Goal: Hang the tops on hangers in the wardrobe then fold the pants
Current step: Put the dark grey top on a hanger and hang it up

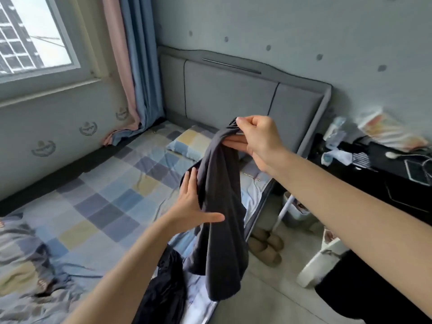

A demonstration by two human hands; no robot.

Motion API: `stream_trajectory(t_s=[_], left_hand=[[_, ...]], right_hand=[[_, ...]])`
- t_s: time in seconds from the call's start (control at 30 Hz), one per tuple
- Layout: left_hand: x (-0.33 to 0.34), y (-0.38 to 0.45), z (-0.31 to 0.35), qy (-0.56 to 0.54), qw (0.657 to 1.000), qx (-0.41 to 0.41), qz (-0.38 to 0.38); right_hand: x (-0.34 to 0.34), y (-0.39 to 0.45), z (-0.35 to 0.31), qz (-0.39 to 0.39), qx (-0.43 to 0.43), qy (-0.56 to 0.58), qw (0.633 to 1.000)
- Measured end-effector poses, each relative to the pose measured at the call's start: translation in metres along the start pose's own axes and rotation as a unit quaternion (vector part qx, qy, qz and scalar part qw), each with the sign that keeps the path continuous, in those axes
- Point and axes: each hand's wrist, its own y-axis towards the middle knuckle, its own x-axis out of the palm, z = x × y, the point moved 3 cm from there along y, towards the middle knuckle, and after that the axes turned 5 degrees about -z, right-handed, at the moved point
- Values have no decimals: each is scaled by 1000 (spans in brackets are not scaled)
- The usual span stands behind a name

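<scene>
Over the bed (pixel 98 202) edge, right-hand fingers (pixel 243 124) pinch the grey garment (pixel 219 206); left fingers (pixel 189 183) spread.

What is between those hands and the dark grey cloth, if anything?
Nothing visible. The right hand already pinches the bunched top of the grey garment, and the left hand lies open against its side. It hangs free over the bed edge. No hanger or wardrobe is in view.

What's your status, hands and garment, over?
Right hand pinching dark grey garment up top. Left hand flat against its side. Garment hanging over bed edge, nothing blocking.
</scene>
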Motion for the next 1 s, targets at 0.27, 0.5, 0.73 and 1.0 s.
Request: stream_trajectory(t_s=[0.27,0.5,0.73,1.0], left_hand=[[15,24,34,-11,929,191,317],[56,40,100,-179,881,207,385],[133,78,151,-294,939,165,65],[204,110,207,-209,964,162,26]], right_hand=[[-95,-29,-54,116,-47,64,990],[-153,-68,-80,155,-74,28,985],[-220,-98,-114,198,-122,78,969],[-375,-131,-130,381,-140,-24,914]])
